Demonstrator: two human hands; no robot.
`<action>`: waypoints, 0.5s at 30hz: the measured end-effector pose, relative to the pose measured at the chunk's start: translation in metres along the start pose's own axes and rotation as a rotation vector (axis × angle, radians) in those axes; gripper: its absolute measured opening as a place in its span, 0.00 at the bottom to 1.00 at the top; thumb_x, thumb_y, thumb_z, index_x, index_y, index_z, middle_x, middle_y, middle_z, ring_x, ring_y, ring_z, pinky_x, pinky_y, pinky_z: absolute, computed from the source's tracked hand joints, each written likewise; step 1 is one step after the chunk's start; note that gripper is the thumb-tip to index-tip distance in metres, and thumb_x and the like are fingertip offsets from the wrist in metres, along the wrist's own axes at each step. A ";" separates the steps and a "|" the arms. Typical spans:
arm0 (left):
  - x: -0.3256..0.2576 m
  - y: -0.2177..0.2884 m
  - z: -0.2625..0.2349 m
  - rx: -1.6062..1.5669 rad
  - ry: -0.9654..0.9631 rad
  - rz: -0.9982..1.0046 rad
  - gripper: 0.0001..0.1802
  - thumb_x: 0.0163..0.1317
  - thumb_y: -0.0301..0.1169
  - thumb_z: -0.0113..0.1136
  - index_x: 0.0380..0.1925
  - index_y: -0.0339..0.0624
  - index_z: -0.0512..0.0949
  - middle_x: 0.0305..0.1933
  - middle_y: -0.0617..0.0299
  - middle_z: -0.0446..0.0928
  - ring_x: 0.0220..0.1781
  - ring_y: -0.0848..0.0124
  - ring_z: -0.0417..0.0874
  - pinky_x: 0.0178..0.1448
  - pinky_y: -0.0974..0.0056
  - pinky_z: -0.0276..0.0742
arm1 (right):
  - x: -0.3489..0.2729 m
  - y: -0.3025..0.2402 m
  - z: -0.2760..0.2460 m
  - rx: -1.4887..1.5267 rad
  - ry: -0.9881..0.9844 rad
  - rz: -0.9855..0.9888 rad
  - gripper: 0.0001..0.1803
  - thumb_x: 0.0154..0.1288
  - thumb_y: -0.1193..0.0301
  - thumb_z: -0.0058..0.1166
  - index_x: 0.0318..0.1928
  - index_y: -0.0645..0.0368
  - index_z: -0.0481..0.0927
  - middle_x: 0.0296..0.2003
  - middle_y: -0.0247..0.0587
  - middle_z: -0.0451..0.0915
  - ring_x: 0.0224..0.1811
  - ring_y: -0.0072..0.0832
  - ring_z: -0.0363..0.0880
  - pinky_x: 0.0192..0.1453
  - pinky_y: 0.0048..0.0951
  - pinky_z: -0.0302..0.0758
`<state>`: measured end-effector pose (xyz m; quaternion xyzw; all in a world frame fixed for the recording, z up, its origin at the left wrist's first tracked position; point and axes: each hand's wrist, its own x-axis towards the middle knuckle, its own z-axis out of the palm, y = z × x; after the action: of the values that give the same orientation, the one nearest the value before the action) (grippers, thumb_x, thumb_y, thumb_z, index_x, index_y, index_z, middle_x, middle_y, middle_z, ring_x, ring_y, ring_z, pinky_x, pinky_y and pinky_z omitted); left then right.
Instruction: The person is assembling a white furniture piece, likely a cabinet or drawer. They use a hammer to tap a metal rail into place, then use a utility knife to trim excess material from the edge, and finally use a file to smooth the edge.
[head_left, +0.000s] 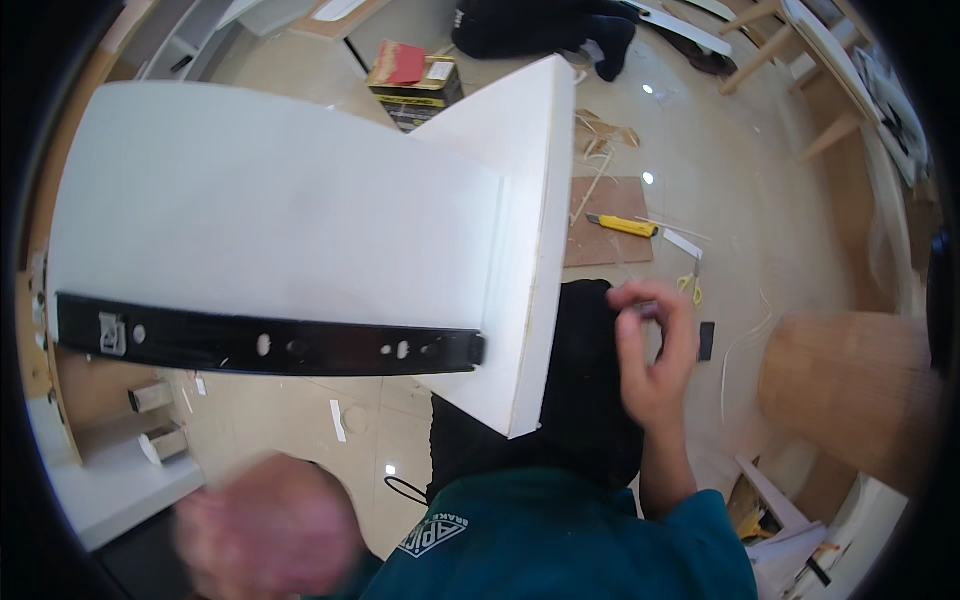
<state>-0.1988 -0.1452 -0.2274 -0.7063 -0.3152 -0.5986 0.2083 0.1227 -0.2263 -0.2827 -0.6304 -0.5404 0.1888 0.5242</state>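
A white panel [280, 200] stretches across the left and middle, joined at its right end to an upright white board [545, 250]. Along the panel's near edge runs a black drawer slide [340, 348] with several holes and a small metal clip. My right hand [658, 360] is right of the board, over my dark-clothed lap and apart from the panel. Its fingers curl toward the thumb in a pinch; whatever they hold is too small to name. Below the slide, at lower left, my left hand [270, 525] is smeared by motion, so its fingers cannot be made out.
A yellow utility knife [625, 225] lies on brown cardboard [610, 190], with yellow-handled scissors [692, 285] nearby. Behind the panel stands a box [420, 90]. Another person's dark-clothed leg [540, 30] is at the far side. A wooden stool [850, 390] stands at right.
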 end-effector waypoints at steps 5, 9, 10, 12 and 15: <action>-0.033 0.110 0.033 -0.176 -0.783 -0.108 0.29 0.64 0.64 0.50 0.48 0.52 0.77 0.51 0.63 0.77 0.61 0.60 0.69 0.64 0.56 0.63 | -0.038 0.182 -0.002 -0.181 0.162 0.506 0.14 0.69 0.71 0.52 0.51 0.66 0.72 0.39 0.46 0.80 0.40 0.36 0.80 0.45 0.33 0.76; -0.071 0.116 0.064 -0.039 -0.461 -0.010 0.28 0.61 0.54 0.62 0.54 0.50 0.71 0.58 0.61 0.77 0.65 0.59 0.66 0.64 0.57 0.63 | -0.119 0.298 -0.007 -0.784 -0.024 0.586 0.26 0.64 0.63 0.59 0.54 0.68 0.68 0.50 0.57 0.73 0.56 0.51 0.71 0.61 0.45 0.68; -0.068 0.112 0.064 -0.044 -0.489 0.031 0.29 0.59 0.50 0.66 0.54 0.49 0.69 0.57 0.59 0.77 0.65 0.58 0.66 0.64 0.56 0.63 | -0.135 0.309 -0.004 -0.785 -0.058 0.667 0.28 0.63 0.61 0.61 0.54 0.68 0.68 0.53 0.58 0.71 0.58 0.52 0.68 0.63 0.46 0.66; -0.063 0.110 0.063 -0.041 -0.518 0.059 0.27 0.60 0.46 0.67 0.54 0.50 0.69 0.55 0.63 0.78 0.64 0.61 0.66 0.63 0.58 0.63 | -0.162 0.332 0.001 -0.894 -0.164 0.789 0.26 0.64 0.60 0.60 0.52 0.68 0.68 0.50 0.57 0.71 0.57 0.52 0.69 0.62 0.46 0.67; -0.053 0.110 0.067 -0.037 -0.501 0.017 0.13 0.66 0.40 0.59 0.49 0.58 0.73 0.50 0.80 0.84 0.60 0.73 0.69 0.58 0.67 0.60 | -0.168 0.338 0.009 -0.924 -0.135 0.738 0.24 0.66 0.59 0.57 0.51 0.67 0.68 0.49 0.57 0.71 0.57 0.52 0.68 0.60 0.47 0.68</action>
<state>-0.0792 -0.1897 -0.2833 -0.8390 -0.3400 -0.4088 0.1156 0.2207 -0.3251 -0.6338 -0.9260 -0.3440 0.1434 0.0598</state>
